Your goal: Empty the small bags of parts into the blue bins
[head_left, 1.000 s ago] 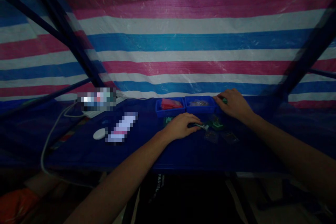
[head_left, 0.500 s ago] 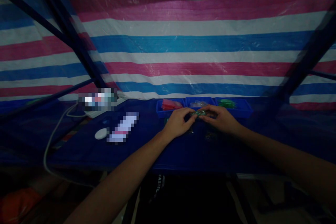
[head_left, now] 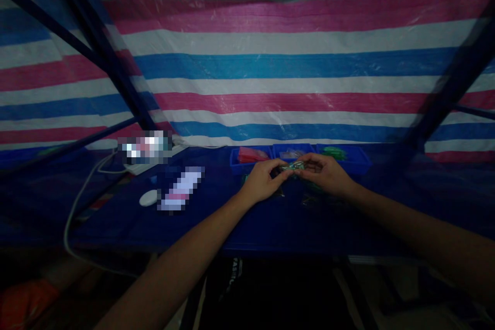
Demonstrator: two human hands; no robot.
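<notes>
Between my two hands is a small, shiny, greenish clear plastic packet, held just in front of the blue bins. My left hand pinches its left end with thumb and fingers. On the other side, my right hand grips the right end, fingers curled. What lies inside the packet is too dark to make out. Below the hands, small dark clear packets lie on the blue table. Behind them, one blue bin holds red packets, the middle one clear packets, the right one green pieces.
To the left lie a blurred-out phone-like screen and a white round object. A white power strip with a cable sits behind them. Blue metal posts and a striped plastic sheet stand at the back.
Both hands stay nearly in place. The packet between them has shifted slightly and the right fingers have curled a little differently around it.
</notes>
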